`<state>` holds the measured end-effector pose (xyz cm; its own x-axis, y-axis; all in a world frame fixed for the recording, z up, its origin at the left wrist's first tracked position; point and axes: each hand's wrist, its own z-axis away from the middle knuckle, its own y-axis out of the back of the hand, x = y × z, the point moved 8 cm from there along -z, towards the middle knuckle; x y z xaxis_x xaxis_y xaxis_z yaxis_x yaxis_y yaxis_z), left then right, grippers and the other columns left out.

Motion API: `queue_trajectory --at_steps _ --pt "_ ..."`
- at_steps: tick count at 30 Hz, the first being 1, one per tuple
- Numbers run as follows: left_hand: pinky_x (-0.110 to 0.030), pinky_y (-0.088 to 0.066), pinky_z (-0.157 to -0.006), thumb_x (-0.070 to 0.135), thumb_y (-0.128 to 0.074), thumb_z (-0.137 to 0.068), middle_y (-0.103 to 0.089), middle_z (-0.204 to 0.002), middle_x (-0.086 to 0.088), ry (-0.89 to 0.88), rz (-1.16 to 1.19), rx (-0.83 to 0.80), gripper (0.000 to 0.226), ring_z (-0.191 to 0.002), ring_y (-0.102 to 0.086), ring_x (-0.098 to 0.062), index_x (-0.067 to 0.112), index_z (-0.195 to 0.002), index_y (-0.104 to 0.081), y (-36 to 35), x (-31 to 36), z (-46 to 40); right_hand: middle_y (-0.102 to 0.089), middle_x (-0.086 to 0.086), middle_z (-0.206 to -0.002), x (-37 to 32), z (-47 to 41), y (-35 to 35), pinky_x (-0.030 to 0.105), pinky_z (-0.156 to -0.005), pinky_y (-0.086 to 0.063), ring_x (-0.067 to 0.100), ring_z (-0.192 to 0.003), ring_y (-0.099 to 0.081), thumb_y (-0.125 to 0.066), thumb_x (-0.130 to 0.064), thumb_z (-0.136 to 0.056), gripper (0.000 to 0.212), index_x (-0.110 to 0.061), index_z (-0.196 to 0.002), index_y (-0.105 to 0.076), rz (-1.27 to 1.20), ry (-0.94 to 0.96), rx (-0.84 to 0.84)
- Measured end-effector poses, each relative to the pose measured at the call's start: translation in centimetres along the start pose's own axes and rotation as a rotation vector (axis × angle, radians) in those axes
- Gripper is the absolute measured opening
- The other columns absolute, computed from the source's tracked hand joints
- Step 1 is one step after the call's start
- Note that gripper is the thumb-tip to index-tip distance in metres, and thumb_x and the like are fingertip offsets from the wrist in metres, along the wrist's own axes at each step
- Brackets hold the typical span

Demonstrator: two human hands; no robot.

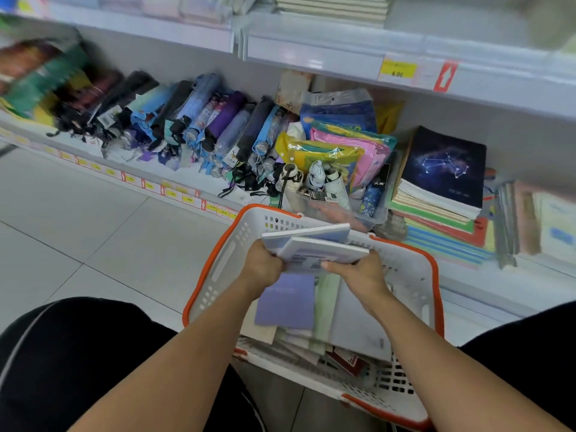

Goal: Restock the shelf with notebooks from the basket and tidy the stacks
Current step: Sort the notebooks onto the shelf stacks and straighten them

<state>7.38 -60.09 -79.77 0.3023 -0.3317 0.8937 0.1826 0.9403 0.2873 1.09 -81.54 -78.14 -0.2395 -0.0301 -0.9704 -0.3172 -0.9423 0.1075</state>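
Notebooks lifted clear of a shop basket

Fingers (335, 265) of the right hand (361, 275) curl under the near edge of two pale notebooks (314, 244), thumb on top, pinching them; the left hand (261, 266) grips the same pair at their left corner, its fingers wrapped beneath. Both hold the notebooks just above a white basket (218, 266) with an orange rim, where a lilac notebook (285, 302) and other books lie. Beyond the basket, on the low shelf (498, 275), a slumped stack of notebooks (442, 194) is topped by a dark constellation cover, beside bagged goods and a row of folded umbrellas (193, 120).
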Motion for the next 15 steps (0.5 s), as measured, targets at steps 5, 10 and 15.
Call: queue_trajectory --at_steps 5,10,15 --pt "-0.045 -0.057 -0.078 -0.017 -0.071 -0.072 -0.067 -0.11 -0.02 0.109 0.013 -0.033 0.042 -0.096 -0.062 -0.03 0.003 -0.108 -0.065 -0.8 -3.8 1.1 -0.073 0.007 -0.093 3.8 1.5 -1.1 0.027 -0.075 -0.056 0.01 -0.083 -0.07 -0.086 -0.001 -0.07 0.03 -0.003 -0.096 -0.071 0.172 -0.053 -0.03" --pt "-0.038 -0.051 -0.088 -0.013 -0.078 -0.071 -0.064 -0.105 -0.009 0.134 0.015 -0.121 0.048 -0.102 -0.061 -0.028 -0.003 -0.115 -0.065 -1.3 -4.7 2.0 -0.065 0.006 -0.1 4.4 1.6 -1.1 0.035 -0.077 -0.056 0.021 -0.091 -0.066 -0.085 -0.002 -0.071 0.06 -0.013 -0.113 -0.044 0.229 -0.054 -0.026" --pt "-0.037 -0.057 -0.079 -0.011 -0.069 -0.08 -0.071 -0.108 -0.015 -0.058 0.179 -0.201 0.036 -0.092 -0.071 -0.024 -0.006 -0.116 -0.066 0.6 3.4 2.1 -0.074 0.001 -0.103 -2.4 0.1 -1.2 0.024 -0.077 -0.056 0.013 -0.093 -0.071 -0.078 -0.001 -0.081 0.034 -0.016 -0.109 -0.066 0.141 0.076 -0.124"
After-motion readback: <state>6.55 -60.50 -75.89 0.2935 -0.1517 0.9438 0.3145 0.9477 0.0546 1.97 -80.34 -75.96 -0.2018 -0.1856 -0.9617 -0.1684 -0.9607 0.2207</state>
